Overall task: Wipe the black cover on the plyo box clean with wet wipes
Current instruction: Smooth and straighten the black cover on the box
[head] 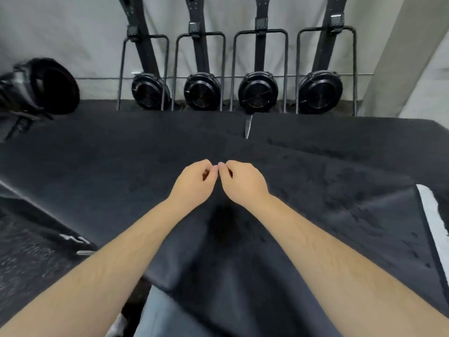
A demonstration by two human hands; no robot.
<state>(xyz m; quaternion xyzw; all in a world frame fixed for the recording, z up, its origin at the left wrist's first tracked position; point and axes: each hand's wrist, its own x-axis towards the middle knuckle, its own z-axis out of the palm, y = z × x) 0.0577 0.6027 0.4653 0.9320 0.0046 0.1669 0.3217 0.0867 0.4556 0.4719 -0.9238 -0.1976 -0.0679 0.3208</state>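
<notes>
Black cover (pixel 328 166), matte fabric, is draped over the plyo box (pixel 431 215) and fills most of the view. Only a pale strip of the box shows, at the cover's right edge. Left hand (pixel 194 181) and right hand (pixel 245 181) sit together mid-frame on top of the cover, knuckles up, with the thumb and index tips of the two hands almost touching. Fingers on both are curled in and pinch the cloth at the top of a raised fold. Creases run from that point down toward the near edge, where the fabric hangs loose between the bare forearms. Dark scuff-like marks speckle the right half of the cover. A thin pale gap (pixel 247 127) splits the cloth at the far edge. Beyond it, four black fan-wheel machines (pixel 257 92) stand upright in metal hoops against a grey wall (pixel 73 32). Another dark wheel housing (pixel 48 86) is at far left, blurred. Speckled dark floor (pixel 24 251) shows lower left.
</notes>
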